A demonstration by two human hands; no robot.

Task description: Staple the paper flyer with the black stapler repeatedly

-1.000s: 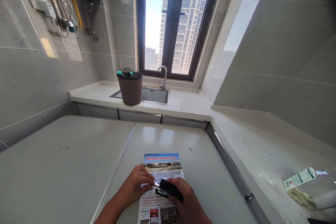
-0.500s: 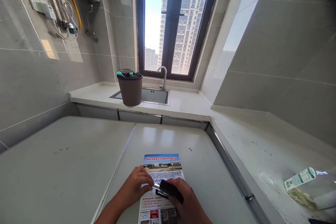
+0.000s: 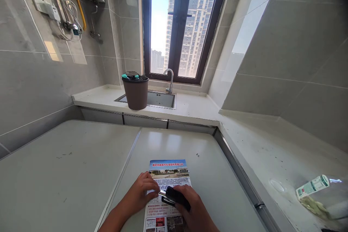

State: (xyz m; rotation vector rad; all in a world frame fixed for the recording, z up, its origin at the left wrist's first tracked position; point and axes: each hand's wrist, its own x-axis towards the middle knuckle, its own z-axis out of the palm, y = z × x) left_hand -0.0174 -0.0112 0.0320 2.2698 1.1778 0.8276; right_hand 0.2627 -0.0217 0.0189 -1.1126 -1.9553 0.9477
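A black stapler is in my right hand, whose fingers wrap round its body from the right. Its metal front end points left, with the top and base apart there. My left hand has its thumb and fingertips pinched at that metal end; what exactly they grip is partly hidden by the fingers. Beneath both hands lies a printed flyer with a blue top, red heading and several small pictures toward the bottom. My right hand covers part of its lower right side.
The flyer rests on a pale table with a seam left of it. Small bits lie farther back. A brown bucket stands at the sink. On the right counter is a green-and-white tube-shaped item.
Both hands and the stapler keep nearly the same pose over the flyer. Only a very slight shift of the whole view shows.
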